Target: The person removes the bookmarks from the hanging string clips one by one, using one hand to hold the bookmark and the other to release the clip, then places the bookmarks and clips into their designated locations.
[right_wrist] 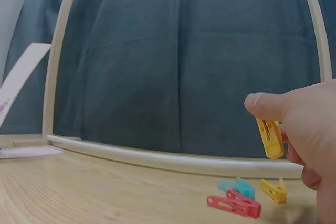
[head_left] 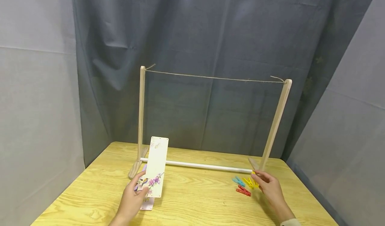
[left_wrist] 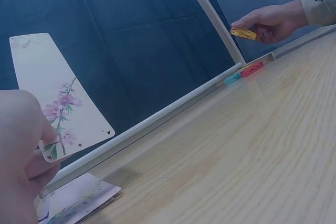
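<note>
My left hand pinches a white bookmark-like card printed with pink blossoms and a bird, tilted up off the table. Beneath it, more printed cards lie on the tabletop. My right hand holds a yellow clothespin between thumb and fingers, raised above the table. Below that hand lie a red clothespin, a blue clothespin and another yellow clothespin, close together.
A wooden frame stands at the back, with a left post, a right post and a white bottom bar. A thin twine stretches between the post tops. Grey curtains hang behind the wooden table.
</note>
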Demonstrator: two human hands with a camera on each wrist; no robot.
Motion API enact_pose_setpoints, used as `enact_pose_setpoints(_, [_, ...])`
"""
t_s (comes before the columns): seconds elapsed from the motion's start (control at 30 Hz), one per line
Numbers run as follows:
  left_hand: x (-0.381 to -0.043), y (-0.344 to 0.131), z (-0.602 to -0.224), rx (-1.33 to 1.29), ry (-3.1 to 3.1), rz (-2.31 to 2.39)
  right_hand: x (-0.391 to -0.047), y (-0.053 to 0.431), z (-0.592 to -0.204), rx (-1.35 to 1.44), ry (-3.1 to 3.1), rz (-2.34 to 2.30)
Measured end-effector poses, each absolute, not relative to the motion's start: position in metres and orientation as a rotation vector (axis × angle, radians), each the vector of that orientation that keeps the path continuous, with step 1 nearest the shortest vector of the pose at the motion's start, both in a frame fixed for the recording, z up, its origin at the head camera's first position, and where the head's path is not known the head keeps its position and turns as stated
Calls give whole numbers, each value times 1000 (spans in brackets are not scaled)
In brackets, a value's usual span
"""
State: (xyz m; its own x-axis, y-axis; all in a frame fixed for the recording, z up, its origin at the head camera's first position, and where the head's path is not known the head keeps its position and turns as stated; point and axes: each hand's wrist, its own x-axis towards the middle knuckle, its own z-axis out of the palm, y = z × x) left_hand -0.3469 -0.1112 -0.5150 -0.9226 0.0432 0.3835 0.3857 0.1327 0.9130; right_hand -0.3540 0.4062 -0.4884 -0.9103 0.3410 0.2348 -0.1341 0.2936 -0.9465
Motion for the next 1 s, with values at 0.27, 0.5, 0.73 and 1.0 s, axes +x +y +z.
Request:
enact_pose_setpoints(0.27, [-345, -118, -514, -368, -2185, -1838, -355, 414, -499, -236, -2267, 1515])
enact_pose_setpoints(0.5, [-341, -118, -512, -406, -2191, -1868, -355, 415, -500, -228, -2307, 1481])
enact_pose_setpoints(0.73, [-342, -128, -508, -361, -2319, -1808, -356, 416, -497, -220, -2333, 1472])
enact_pose_setpoints(1.0, [-339, -141, -507, -347, -2483, -1709, -353, 420, -499, -232, -2354, 1463])
